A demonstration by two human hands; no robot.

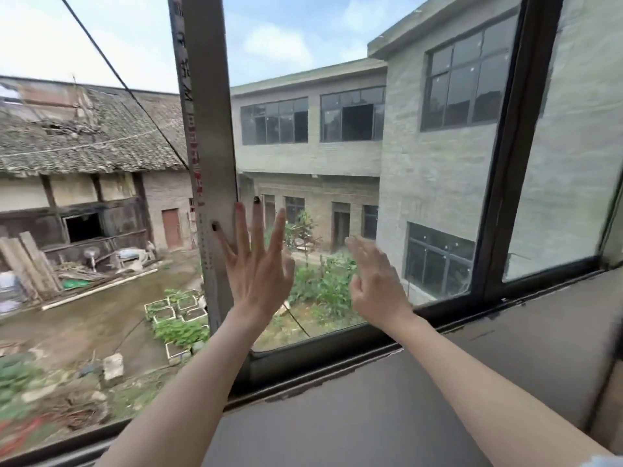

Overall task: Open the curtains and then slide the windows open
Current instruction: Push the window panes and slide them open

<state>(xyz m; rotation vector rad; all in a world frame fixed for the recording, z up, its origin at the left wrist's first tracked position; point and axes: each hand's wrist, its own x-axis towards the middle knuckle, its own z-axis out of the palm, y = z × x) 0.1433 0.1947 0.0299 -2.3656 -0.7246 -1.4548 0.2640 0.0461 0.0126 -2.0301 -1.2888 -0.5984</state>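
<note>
Head view: left hand (258, 271), fingers spread flat, is pressing the grey metal sliding window frame (209, 129); right hand (376, 284), blurred, fingers loosely apart, is gripping nothing.

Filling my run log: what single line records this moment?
left hand: open, on grey metal window sash | right hand: open, blurred | left side open

Daylit under pale blue sky (276, 25). Outside: grey tiled old roof (84, 136), grey-green two-storey brick building (397, 163), muddy courtyard ground (101, 315). Inside: flat grey sill ledge (371, 416).
</note>
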